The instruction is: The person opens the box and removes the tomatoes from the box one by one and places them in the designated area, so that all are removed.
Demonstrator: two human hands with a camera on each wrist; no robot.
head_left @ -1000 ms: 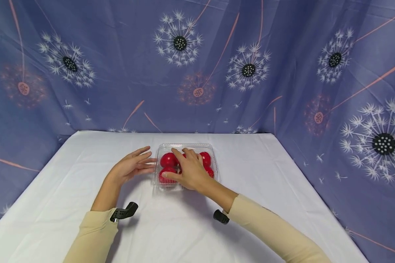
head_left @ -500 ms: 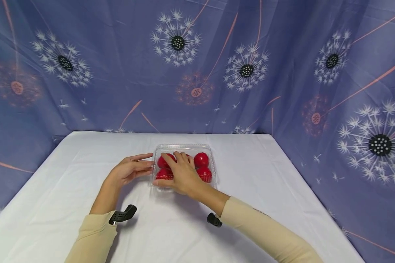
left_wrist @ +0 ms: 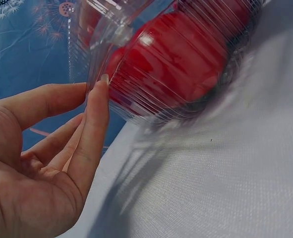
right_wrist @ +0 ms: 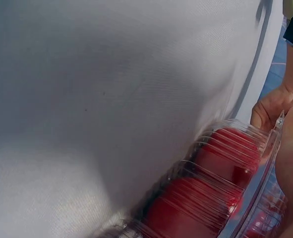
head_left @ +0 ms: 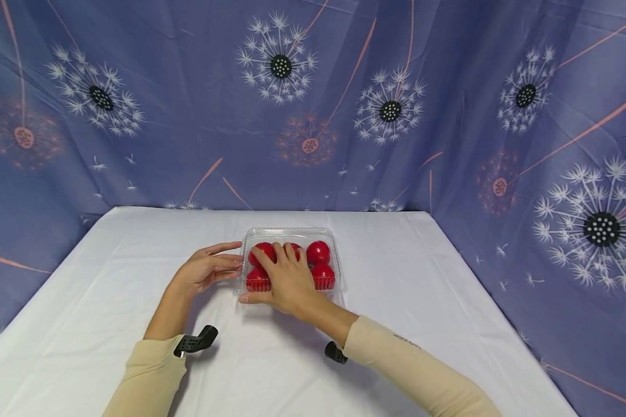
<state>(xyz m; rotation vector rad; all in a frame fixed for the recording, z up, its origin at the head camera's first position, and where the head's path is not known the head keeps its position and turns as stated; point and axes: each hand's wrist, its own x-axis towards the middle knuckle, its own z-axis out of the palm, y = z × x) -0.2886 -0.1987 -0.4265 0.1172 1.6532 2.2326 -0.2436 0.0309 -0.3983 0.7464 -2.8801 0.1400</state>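
Observation:
A clear plastic clamshell box with several round red fruits inside stands on the white cloth; the exact kind of fruit cannot be told. My left hand is at the box's left side. In the left wrist view its fingertips pinch the rim from both sides. My right hand lies across the top of the box with its fingers spread over the lid and its thumb at the front left corner. It hides the middle fruits. The right wrist view shows the box's ribbed side beside that palm.
The white cloth covers the table around the box. A blue curtain with dandelion prints hangs behind and along both sides. A black wrist camera is strapped at the left sleeve, another camera at the right.
My right hand has slid left and nearer across the lid, its thumb now at the front left corner. The left hand's fingers have drawn closer together against the rim.

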